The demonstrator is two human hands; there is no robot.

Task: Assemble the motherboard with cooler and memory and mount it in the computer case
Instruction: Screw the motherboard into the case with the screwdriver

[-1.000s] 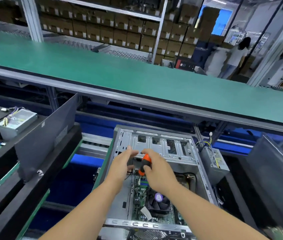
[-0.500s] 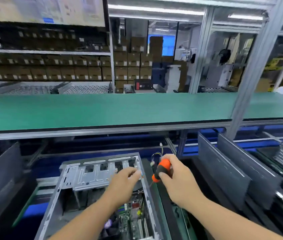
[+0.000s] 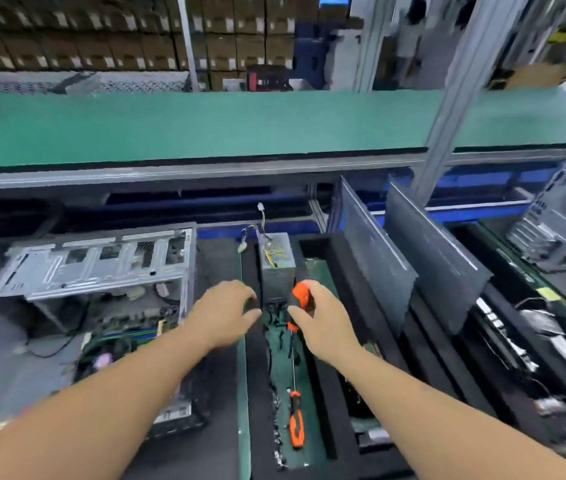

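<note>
gripping screwdriver (image 3: 301, 299) in right hand (image 3: 323, 323), shaft pointing down; left hand (image 3: 226, 317) loosely curled, empty.

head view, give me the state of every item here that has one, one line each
computer case: lying on its side, open, motherboard inside
power supply: out of the case, on the tray, cables loose
right hand: grips an orange screwdriver
left hand: fingers curled, holds nothing visible
second screwdriver: lying flat on the green mat
grey side panels: leaning upright
</note>
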